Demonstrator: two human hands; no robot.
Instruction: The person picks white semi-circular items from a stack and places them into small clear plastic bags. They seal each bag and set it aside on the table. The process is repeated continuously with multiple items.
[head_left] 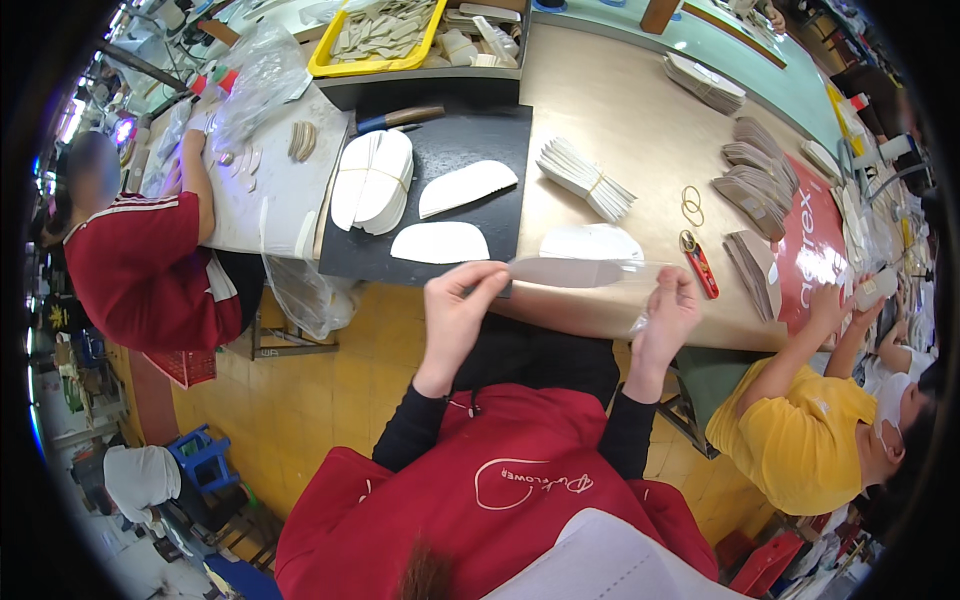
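Over the table's front edge, my left hand [462, 312] pinches one end of a thin grey half-oval piece [566, 273] between thumb and fingers. My right hand [668, 318] has its fingers closed on a clear plastic film [643, 272] that stretches from the piece's right end. Just beyond lies a white half-oval piece [592, 241], partly covered by the grey one. Two more white pieces, a nearer one [440, 242] and a farther one [468, 188], rest on the black mat [490, 140]. Beside them is a banded stack of white pieces [372, 182].
A hammer [400, 119] lies at the mat's far edge. Rubber bands [691, 205], a red cutter [699, 264] and bundled grey-brown pieces [752, 190] are to the right. A yellow tray [318, 60] stands at the back. People work at left [150, 270] and right [800, 430].
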